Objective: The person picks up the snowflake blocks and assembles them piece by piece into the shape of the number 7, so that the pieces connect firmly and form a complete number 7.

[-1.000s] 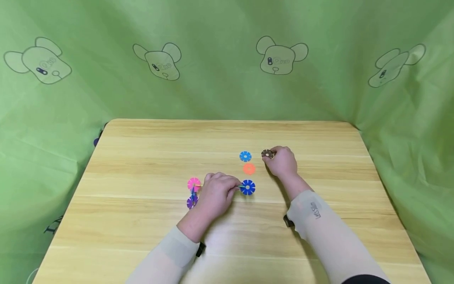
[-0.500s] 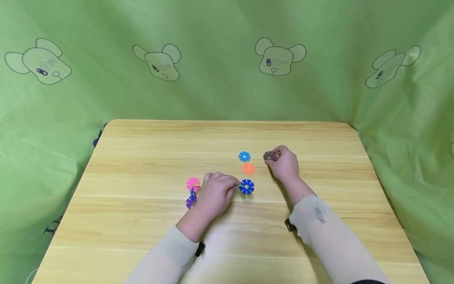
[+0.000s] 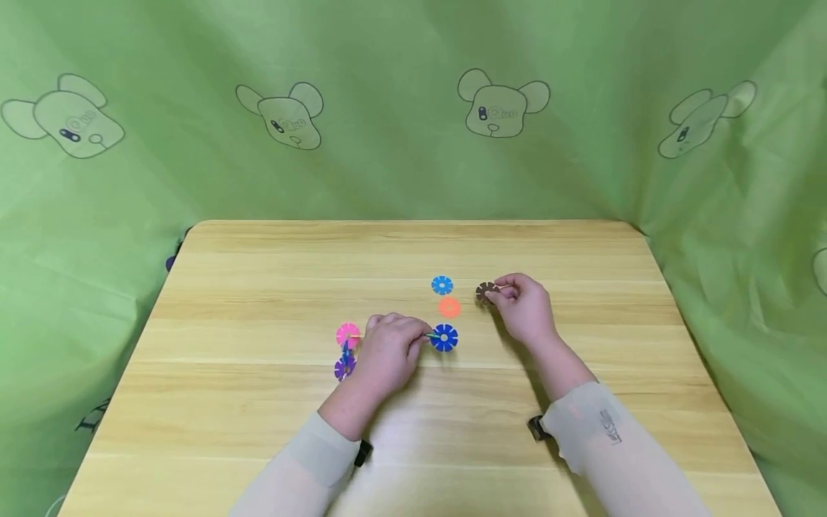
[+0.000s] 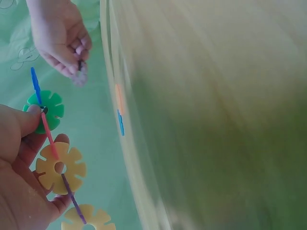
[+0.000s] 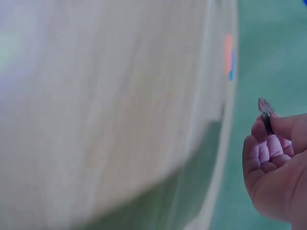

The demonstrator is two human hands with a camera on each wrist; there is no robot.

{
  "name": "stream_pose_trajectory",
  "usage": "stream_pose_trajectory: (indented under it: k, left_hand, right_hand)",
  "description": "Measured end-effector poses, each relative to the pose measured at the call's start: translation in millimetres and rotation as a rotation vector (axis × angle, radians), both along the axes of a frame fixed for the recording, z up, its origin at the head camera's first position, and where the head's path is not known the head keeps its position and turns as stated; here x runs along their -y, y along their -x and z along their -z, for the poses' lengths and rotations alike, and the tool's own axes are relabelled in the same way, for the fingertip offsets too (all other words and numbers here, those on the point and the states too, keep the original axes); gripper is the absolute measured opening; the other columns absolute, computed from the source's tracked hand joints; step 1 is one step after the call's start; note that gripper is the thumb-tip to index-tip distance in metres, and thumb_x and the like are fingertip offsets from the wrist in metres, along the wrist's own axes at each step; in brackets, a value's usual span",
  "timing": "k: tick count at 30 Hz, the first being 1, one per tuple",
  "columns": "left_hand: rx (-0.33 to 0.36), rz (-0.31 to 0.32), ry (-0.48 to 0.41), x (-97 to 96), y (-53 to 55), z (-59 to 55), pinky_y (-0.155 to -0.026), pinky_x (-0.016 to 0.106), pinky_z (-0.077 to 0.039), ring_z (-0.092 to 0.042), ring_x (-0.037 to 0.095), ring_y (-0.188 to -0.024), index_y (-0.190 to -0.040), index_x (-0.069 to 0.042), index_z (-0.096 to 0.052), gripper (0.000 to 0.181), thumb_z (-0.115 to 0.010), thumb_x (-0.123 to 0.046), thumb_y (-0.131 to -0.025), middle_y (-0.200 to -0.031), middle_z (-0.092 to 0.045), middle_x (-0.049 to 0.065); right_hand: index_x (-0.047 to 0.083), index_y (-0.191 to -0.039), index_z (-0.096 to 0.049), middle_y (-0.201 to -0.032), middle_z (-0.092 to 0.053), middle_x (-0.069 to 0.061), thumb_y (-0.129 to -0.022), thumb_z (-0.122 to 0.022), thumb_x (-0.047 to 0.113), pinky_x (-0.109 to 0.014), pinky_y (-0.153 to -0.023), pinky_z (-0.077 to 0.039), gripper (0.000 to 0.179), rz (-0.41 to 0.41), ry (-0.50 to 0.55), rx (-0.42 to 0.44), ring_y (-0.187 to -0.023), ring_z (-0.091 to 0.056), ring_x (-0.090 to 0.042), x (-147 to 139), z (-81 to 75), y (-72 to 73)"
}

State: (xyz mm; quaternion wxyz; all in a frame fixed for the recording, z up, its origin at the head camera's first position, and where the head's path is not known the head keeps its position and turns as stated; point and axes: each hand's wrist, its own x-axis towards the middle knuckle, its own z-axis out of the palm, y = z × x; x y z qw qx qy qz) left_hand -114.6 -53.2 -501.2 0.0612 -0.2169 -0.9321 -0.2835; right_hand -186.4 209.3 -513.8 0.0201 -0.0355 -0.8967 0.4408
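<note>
My left hand [image 3: 390, 353] pinches a chain of slotted snowflake discs joined edge to edge. A dark blue disc [image 3: 444, 347] forms its right end, and a pink disc [image 3: 346, 329] and a purple disc [image 3: 340, 370] show at its left. The left wrist view shows the thumb on a green disc [image 4: 56, 103], with a yellow disc [image 4: 74, 167] further down the chain. Between thumb and fingertips, my right hand [image 3: 528, 313] holds a brown snowflake disc [image 3: 482, 293], apart from the chain. The left hand hides the chain's middle in the head view.
A light blue disc [image 3: 442, 278] and an orange disc [image 3: 451, 313] lie flat on the wooden table [image 3: 258, 287], beyond the dark blue end of the chain. Green printed fabric [image 3: 388, 179] surrounds the table's back and sides.
My right hand has drawn slightly back towards me and to the right, its fingers shifting on the brown disc. The left hand keeps its grip on the chain almost unmoved.
</note>
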Motion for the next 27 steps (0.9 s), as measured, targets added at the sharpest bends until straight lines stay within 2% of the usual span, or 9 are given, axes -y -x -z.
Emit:
stream_pose_trajectory:
  k: [4,10,15,21,27]
  left_hand:
    - [0.002,-0.002,-0.007,1.0,0.7,0.6,-0.103,0.046,-0.045,-0.069,0.019,-0.111,-0.115,-0.018,-0.078,0.015,-0.068,-0.022,-0.104,-0.119,-0.078,-0.003]
    - [0.011,-0.011,-0.011,2.0,0.7,0.1,-0.104,0.048,-0.045,-0.069,0.02,-0.112,-0.115,-0.017,-0.077,0.015,-0.068,-0.022,-0.105,-0.119,-0.078,-0.002]
    - [0.02,-0.013,-0.031,2.3,0.4,-0.5,-0.103,0.048,-0.046,-0.069,0.022,-0.112,-0.113,-0.015,-0.077,0.014,-0.068,-0.02,-0.104,-0.118,-0.078,-0.001]
    - [0.02,-0.018,-0.035,2.2,0.3,-0.4,-0.102,0.048,-0.046,-0.069,0.022,-0.111,-0.113,-0.014,-0.077,0.013,-0.068,-0.017,-0.104,-0.117,-0.078,0.0]
    - [0.01,-0.02,-0.035,3.0,0.1,-0.7,-0.101,0.048,-0.046,-0.07,0.022,-0.11,-0.113,-0.015,-0.077,0.013,-0.067,-0.019,-0.105,-0.117,-0.078,-0.001]
  right_hand:
    - [-0.006,-0.125,-0.07,-0.097,-0.073,-0.017,-0.097,-0.075,0.002,-0.015,-0.066,-0.053,0.029,-0.06,0.063,-0.038,-0.081,-0.064,-0.018,4.4,-8.5,-14.8]
    - [-0.006,-0.114,-0.073,-0.098,-0.075,-0.017,-0.094,-0.076,-0.004,-0.017,-0.069,-0.057,0.02,-0.157,0.127,-0.093,-0.084,-0.067,-0.021,12.5,-16.9,-36.8]
    - [-0.005,-0.108,-0.074,-0.092,-0.073,-0.014,-0.091,-0.077,-0.007,-0.019,-0.067,-0.056,0.018,-0.22,0.16,-0.126,-0.079,-0.065,-0.02,17.5,-19.4,-51.4]
    - [-0.004,-0.103,-0.075,-0.09,-0.074,-0.015,-0.089,-0.077,-0.011,-0.02,-0.065,-0.057,0.016,-0.286,0.179,-0.162,-0.075,-0.065,-0.015,19.7,-19.5,-61.3]
    - [-0.002,-0.101,-0.075,-0.091,-0.075,-0.016,-0.09,-0.077,-0.011,-0.022,-0.068,-0.059,0.015,-0.322,0.174,-0.174,-0.076,-0.068,-0.018,20.3,-21.0,-64.3]
